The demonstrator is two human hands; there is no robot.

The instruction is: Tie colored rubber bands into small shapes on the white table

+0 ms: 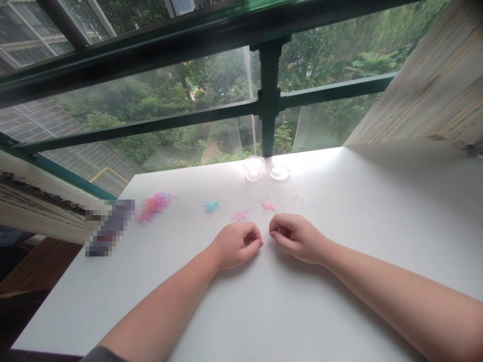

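My left hand (239,244) and my right hand (296,236) meet above the white table, each with thumb and fingertips pinched together. A thin pink rubber band (265,236) spans the small gap between them, drawn out into a short line. Just beyond my fingers are a small pink heap of rubber bands (267,205) and a lilac-pink heap of bands (240,215). Farther left lies a teal heap of bands (210,206). Some pale yellowish bands (297,199) rest beyond my right hand.
A big mixed-colour pile of bands (155,206) lies at the table's left. Near the window stands a clear round container (253,169), with a clear lid (279,173) beside it. A pixelated, unreadable object (111,229) is at the left edge. A curtain (411,90) hangs on the right.
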